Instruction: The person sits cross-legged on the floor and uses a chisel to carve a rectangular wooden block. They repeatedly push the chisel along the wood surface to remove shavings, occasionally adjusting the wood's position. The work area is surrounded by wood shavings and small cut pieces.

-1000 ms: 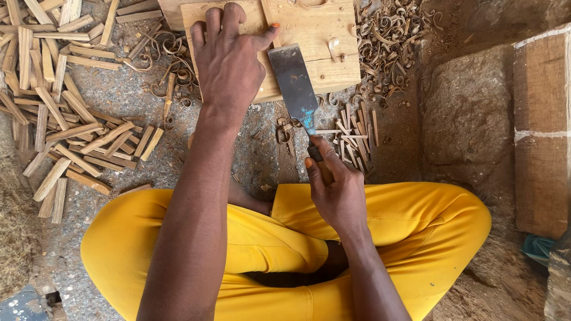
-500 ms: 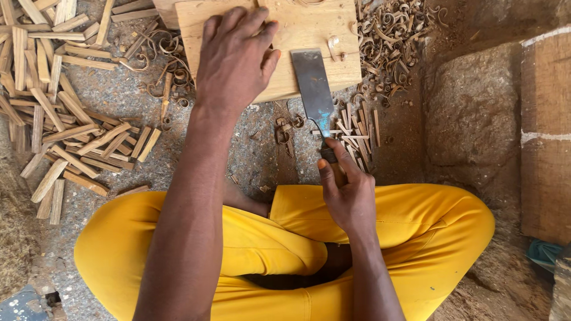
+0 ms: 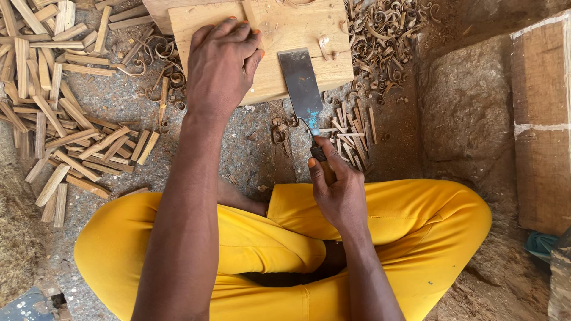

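Item, worked from a cross-legged seat on the ground: our left hand [image 3: 223, 62] lies palm-down on a pale wooden block [image 3: 297, 30], fingers curled over a small slip of wood whose end [image 3: 250, 12] shows just past the fingertips; we cannot tell how tightly it is pinched, only that the hand covers and presses it against the block. Item: our right hand [image 3: 339, 187] is clenched around the wooden handle of a broad flat-bladed chisel [image 3: 302, 86], thumb along the handle's near side; the blade points away from us, its upper part lying over the block's lower right area, just beside the left hand but apart from it. Item: yellow trousers [image 3: 416, 226], knees spread to either side, both forearms reaching out above them. Item: a loose heap of split wooden sticks [image 3: 65, 119] on the gritty ground to the left of the block. Item: a smaller cluster of short thin sticks [image 3: 351, 128] beside the chisel's blade on the right. Item: curled wood shavings [image 3: 380, 41] banked to the right of the block, with more curls [image 3: 160, 65] at its left edge. Item: a rough stone mass [image 3: 470, 101] and a block wall [image 3: 544, 119] on the far right.
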